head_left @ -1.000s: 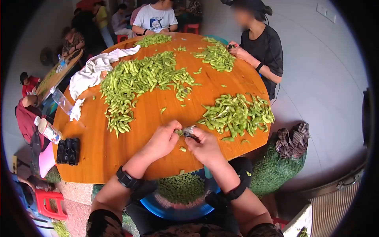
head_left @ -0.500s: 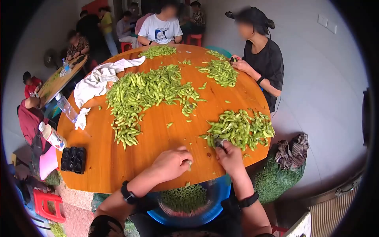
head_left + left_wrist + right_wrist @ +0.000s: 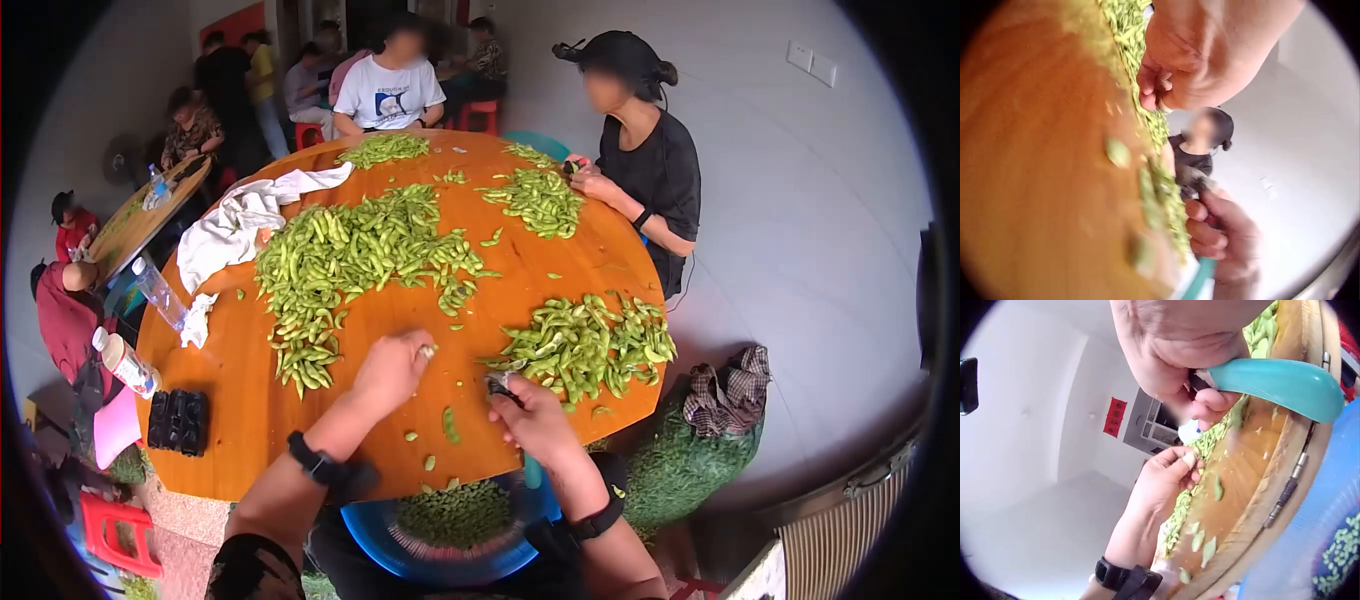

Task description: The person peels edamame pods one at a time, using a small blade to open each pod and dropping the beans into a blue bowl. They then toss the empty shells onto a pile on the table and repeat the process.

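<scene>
My left hand (image 3: pixel 388 372) is over the middle of the table, fingers curled, with a small pale piece (image 3: pixel 428 352) at its fingertips; I cannot tell whether that is a bean or a pod. In my right hand (image 3: pixel 535 420) is a tool with a curved teal handle (image 3: pixel 1279 384), which sticks out past the palm. Dark and silvery material (image 3: pixel 503 388) shows by the right thumb. Beside this hand lies a heap of green soybean pods (image 3: pixel 590 345). A single pod (image 3: pixel 451 425) and several loose beans (image 3: pixel 429 463) are on the wood between my hands.
A larger pod heap (image 3: pixel 350 250) covers the table's (image 3: pixel 230 410) left middle. Along the left edge are a white cloth (image 3: pixel 235 225), bottles (image 3: pixel 125 362) and a black tray (image 3: pixel 178 422). A blue basin (image 3: pixel 440 575) of shelled beans sits below the near edge. A person (image 3: pixel 650 170) works at the right.
My hands met over a pod at first, then parted, the right reaching to the near heap. It has since drawn back left from the pods, and the left has moved farther over the table.
</scene>
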The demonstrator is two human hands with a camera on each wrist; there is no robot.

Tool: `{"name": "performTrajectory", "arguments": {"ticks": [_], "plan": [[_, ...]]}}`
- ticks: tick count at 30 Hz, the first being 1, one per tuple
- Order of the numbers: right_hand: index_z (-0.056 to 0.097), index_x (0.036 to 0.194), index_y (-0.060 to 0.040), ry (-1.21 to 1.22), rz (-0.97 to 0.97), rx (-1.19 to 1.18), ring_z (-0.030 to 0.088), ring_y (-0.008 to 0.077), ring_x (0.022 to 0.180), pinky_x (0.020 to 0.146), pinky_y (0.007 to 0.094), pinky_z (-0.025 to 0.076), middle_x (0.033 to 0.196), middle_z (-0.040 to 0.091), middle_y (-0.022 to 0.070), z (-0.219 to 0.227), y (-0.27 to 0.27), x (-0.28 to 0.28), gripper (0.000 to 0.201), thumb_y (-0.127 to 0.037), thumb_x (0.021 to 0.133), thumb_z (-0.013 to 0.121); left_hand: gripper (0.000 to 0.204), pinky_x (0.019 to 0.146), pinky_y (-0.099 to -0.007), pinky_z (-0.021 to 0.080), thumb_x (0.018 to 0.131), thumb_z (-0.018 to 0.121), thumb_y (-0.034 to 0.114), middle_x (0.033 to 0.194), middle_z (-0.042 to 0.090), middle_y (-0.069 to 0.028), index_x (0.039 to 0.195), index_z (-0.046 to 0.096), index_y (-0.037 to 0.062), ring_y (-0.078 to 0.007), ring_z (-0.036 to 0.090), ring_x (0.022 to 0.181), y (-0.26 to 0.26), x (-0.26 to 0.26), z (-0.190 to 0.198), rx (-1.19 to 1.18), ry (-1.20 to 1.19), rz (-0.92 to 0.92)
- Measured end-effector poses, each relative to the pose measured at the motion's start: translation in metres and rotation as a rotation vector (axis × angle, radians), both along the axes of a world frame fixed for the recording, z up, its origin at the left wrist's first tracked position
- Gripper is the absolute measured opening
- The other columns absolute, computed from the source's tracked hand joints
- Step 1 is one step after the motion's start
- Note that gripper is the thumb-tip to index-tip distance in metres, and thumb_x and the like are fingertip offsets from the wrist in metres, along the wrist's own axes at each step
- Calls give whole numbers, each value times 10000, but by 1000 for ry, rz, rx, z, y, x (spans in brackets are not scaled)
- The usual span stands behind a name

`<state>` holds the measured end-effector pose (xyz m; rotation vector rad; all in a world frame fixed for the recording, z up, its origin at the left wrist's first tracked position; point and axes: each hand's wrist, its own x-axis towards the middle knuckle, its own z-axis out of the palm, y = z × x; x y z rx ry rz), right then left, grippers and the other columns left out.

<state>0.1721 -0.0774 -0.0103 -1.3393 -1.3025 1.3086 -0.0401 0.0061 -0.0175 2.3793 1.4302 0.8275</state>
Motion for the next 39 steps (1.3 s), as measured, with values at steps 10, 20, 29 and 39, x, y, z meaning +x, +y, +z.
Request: {"name": "performTrajectory", "arguments": {"ticks": [10,20,29,39], "plan": [[609,960,-30,417,94,-164,437,44,469,392,185,304,697,565,5,2,10,-8,106,-99,923,537,244,659,-207,496,913,547,37,883,644,-13,1148,613,44,-68,579,694,-31,19,-7,-769,-930,-236],[613,965,-59,497,87,-186,409,32,465,391,178,281,685,544,-13,-18,10,-9,83,-99,918,557,212,719,-248,526,893,576,31,901,668,-74,1099,630,26,-118,626,754,-25,11,-24,-925,-1097,-298],[596,1016,-87,703,114,-417,356,30,446,392,199,245,676,524,-19,-19,19,-6,127,-115,892,591,226,766,-291,529,884,599,53,925,660,-90,1108,623,35,-151,632,783,-22,6,-29,-1151,-1292,-299],[628,1000,-93,433,-13,-180,392,14,460,385,169,268,661,527,-38,-13,11,-22,115,-79,900,572,110,549,-238,467,872,622,92,826,621,47,970,622,40,-42,567,662,-35,19,-13,-535,-702,-121]]}}
